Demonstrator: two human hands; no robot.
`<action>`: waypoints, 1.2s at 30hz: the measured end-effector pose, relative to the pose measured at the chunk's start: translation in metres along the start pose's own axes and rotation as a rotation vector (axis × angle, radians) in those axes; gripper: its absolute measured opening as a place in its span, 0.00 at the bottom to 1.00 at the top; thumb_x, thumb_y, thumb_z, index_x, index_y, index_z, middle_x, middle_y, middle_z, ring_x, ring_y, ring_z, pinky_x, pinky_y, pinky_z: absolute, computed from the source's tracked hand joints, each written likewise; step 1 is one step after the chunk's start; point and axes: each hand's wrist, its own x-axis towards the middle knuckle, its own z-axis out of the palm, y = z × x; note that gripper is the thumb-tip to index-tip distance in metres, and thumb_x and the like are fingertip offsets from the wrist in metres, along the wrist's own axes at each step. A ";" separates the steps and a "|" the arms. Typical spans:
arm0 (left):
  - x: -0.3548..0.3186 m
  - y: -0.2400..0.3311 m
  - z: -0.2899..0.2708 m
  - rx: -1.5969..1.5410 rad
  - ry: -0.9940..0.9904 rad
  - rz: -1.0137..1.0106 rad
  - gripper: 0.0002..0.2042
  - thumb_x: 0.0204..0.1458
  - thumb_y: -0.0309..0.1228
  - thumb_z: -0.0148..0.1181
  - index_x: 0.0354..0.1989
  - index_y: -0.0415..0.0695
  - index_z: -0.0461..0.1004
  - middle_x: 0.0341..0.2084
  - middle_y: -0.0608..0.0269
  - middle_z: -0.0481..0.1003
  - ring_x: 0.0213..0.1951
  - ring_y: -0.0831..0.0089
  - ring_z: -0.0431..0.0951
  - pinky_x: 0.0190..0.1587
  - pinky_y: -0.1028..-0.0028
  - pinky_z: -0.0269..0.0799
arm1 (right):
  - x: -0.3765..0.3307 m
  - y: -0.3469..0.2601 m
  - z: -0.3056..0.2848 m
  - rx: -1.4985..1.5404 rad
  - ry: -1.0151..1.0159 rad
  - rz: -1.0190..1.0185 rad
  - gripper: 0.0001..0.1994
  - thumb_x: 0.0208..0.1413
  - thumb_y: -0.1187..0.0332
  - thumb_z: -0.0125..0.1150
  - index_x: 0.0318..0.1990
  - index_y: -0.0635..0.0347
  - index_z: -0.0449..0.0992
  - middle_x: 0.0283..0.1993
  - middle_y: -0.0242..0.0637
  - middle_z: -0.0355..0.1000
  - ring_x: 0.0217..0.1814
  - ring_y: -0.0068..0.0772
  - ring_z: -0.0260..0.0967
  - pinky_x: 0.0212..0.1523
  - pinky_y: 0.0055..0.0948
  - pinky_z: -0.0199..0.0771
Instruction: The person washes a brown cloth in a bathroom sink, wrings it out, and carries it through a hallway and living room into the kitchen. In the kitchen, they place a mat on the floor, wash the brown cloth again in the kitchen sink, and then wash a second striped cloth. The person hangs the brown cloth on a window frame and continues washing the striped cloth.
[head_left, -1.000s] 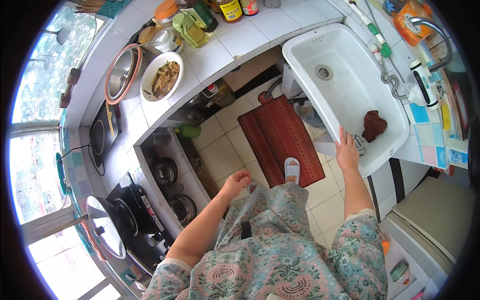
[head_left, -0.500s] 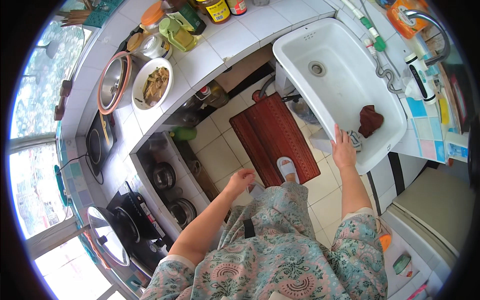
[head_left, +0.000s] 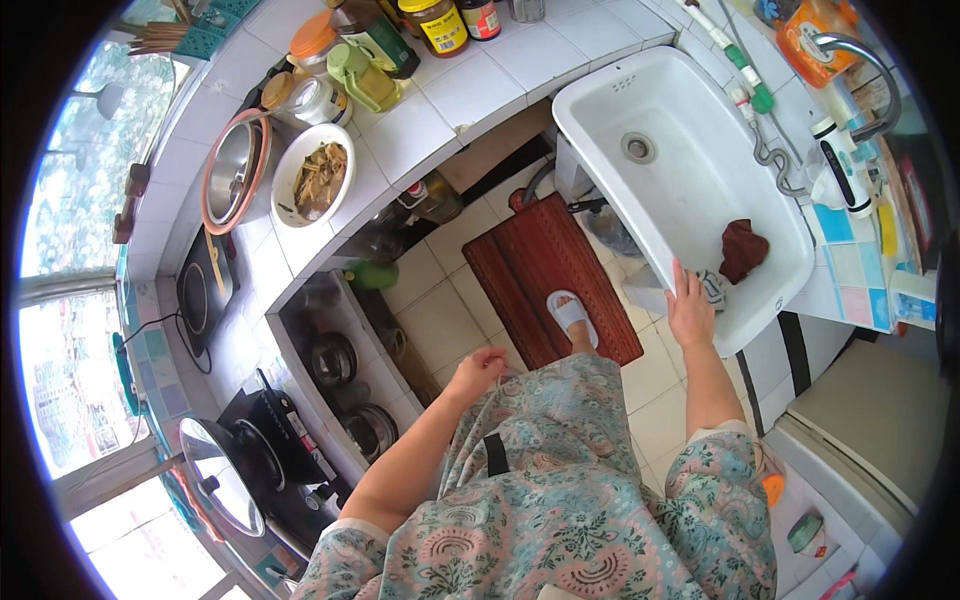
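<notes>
Kitchen, viewed from head ht. R hand (head_left: 690, 308) lies on the near-L rim of the white ceramic sink (head_left: 690, 190), fingers extended fwd along the edge, unclenched, w/ no object seen in its grasp. Striped cloth (head_left: 713, 290), partly hidden, lies in the sink just R of these fingers; contact btw. the two can't be told. Maroon cloth (head_left: 743, 250), crumpled, lies in the same basin, R of and slightly beyond the striped one; the round metal drain (head_left: 638, 148) is at the far end, well apart from both.

L hand (head_left: 477, 374) hangs in front of the body, fingers loosely curled, by the hem of the floral-print garment (head_left: 545, 480); can't tell if it pinches fabric or is free.

Floor: red patterned mat (head_left: 530, 270) betw. counter and sink, w/ a foot in a white slipper (head_left: 572, 312) on it.

L counter: oval white bowl (head_left: 284, 187) of cooked food, adj. to stainless-steel basins (head_left: 228, 190); jars and bottles stand beyond. Lower L: black wok (head_left: 252, 452) w/ glass lid (head_left: 222, 475) tilted against it. Upper R: curved chrome faucet (head_left: 884, 85), nr. an orange detergent pouch (head_left: 812, 48).
</notes>
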 end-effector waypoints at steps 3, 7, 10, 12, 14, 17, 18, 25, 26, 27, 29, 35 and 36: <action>0.000 -0.005 -0.008 -0.049 0.011 -0.032 0.16 0.56 0.31 0.47 0.52 0.40 0.67 0.43 0.62 0.73 0.43 0.75 0.74 0.43 0.75 0.69 | -0.003 0.000 0.001 0.004 -0.017 0.003 0.32 0.54 0.61 0.53 0.65 0.42 0.48 0.55 0.35 0.59 0.56 0.40 0.60 0.44 0.39 0.72; 0.003 -0.004 -0.006 -0.057 0.012 -0.052 0.16 0.56 0.31 0.47 0.51 0.40 0.67 0.42 0.62 0.73 0.42 0.76 0.74 0.43 0.76 0.69 | -0.004 0.001 -0.002 0.010 0.014 -0.011 0.32 0.54 0.61 0.54 0.65 0.41 0.48 0.55 0.35 0.59 0.56 0.40 0.60 0.44 0.38 0.72; 0.009 0.006 -0.004 0.004 -0.011 -0.022 0.15 0.56 0.31 0.47 0.51 0.40 0.67 0.42 0.62 0.73 0.42 0.76 0.74 0.43 0.76 0.69 | -0.002 -0.001 -0.001 0.018 0.006 -0.002 0.32 0.54 0.62 0.54 0.65 0.41 0.48 0.55 0.34 0.59 0.56 0.40 0.60 0.44 0.38 0.72; 0.007 0.013 0.001 0.023 -0.023 0.009 0.15 0.56 0.31 0.47 0.51 0.39 0.67 0.42 0.62 0.73 0.42 0.76 0.74 0.43 0.76 0.69 | -0.003 0.000 -0.001 0.011 -0.002 0.017 0.32 0.54 0.62 0.54 0.65 0.40 0.47 0.55 0.34 0.59 0.56 0.40 0.59 0.45 0.38 0.72; 0.010 0.005 0.003 0.017 0.000 0.045 0.16 0.55 0.32 0.48 0.49 0.39 0.69 0.39 0.61 0.75 0.40 0.74 0.75 0.42 0.76 0.70 | -0.002 -0.002 -0.006 0.029 -0.015 0.008 0.33 0.54 0.62 0.54 0.65 0.40 0.47 0.55 0.34 0.59 0.56 0.40 0.59 0.45 0.38 0.72; 0.006 0.007 -0.001 0.046 0.017 0.081 0.16 0.54 0.32 0.48 0.49 0.39 0.69 0.38 0.61 0.76 0.39 0.74 0.76 0.42 0.75 0.70 | -0.001 -0.003 -0.006 0.026 -0.031 0.026 0.33 0.54 0.62 0.54 0.65 0.40 0.46 0.56 0.34 0.58 0.56 0.40 0.59 0.45 0.38 0.72; 0.003 0.007 -0.003 0.059 0.023 0.089 0.16 0.54 0.32 0.48 0.49 0.39 0.69 0.39 0.61 0.76 0.39 0.74 0.76 0.42 0.75 0.70 | 0.001 -0.003 -0.005 0.021 -0.035 0.033 0.33 0.54 0.62 0.53 0.66 0.40 0.46 0.56 0.34 0.58 0.56 0.40 0.59 0.46 0.38 0.72; -0.017 -0.034 -0.025 -0.133 0.077 -0.087 0.14 0.56 0.31 0.49 0.50 0.41 0.68 0.40 0.64 0.74 0.40 0.78 0.74 0.40 0.78 0.69 | -0.001 -0.003 -0.002 0.024 -0.059 0.032 0.31 0.56 0.62 0.51 0.66 0.40 0.45 0.58 0.35 0.57 0.57 0.41 0.58 0.47 0.39 0.70; -0.017 -0.041 -0.026 -0.139 0.080 -0.093 0.15 0.56 0.31 0.49 0.50 0.41 0.68 0.40 0.64 0.74 0.40 0.78 0.74 0.40 0.78 0.69 | -0.001 -0.003 -0.004 0.029 -0.060 0.031 0.31 0.56 0.62 0.51 0.66 0.40 0.45 0.58 0.36 0.57 0.57 0.41 0.58 0.47 0.39 0.70; -0.017 -0.043 -0.026 -0.143 0.081 -0.098 0.15 0.56 0.31 0.49 0.50 0.41 0.67 0.40 0.65 0.74 0.40 0.78 0.74 0.40 0.78 0.69 | -0.002 -0.003 -0.004 0.035 -0.062 0.034 0.31 0.56 0.62 0.51 0.66 0.40 0.45 0.58 0.36 0.57 0.57 0.41 0.58 0.47 0.40 0.70; -0.017 -0.047 -0.026 -0.143 0.081 -0.078 0.15 0.56 0.31 0.49 0.51 0.40 0.67 0.40 0.64 0.74 0.40 0.78 0.74 0.40 0.78 0.69 | -0.003 -0.004 -0.001 0.028 -0.050 0.020 0.31 0.56 0.62 0.51 0.66 0.40 0.45 0.58 0.36 0.57 0.57 0.41 0.59 0.47 0.40 0.70; -0.023 -0.028 -0.020 -0.098 0.041 -0.017 0.15 0.57 0.31 0.48 0.52 0.39 0.66 0.42 0.63 0.73 0.41 0.76 0.74 0.42 0.77 0.69 | 0.001 -0.001 0.002 0.008 -0.049 0.033 0.31 0.56 0.62 0.51 0.66 0.40 0.45 0.57 0.36 0.57 0.56 0.42 0.59 0.46 0.41 0.71; -0.025 -0.023 -0.019 -0.092 0.030 -0.018 0.16 0.57 0.31 0.48 0.52 0.39 0.66 0.42 0.62 0.73 0.41 0.76 0.74 0.42 0.77 0.69 | 0.001 0.000 0.003 0.011 -0.053 0.038 0.32 0.56 0.62 0.51 0.66 0.40 0.45 0.57 0.36 0.57 0.56 0.41 0.59 0.45 0.41 0.71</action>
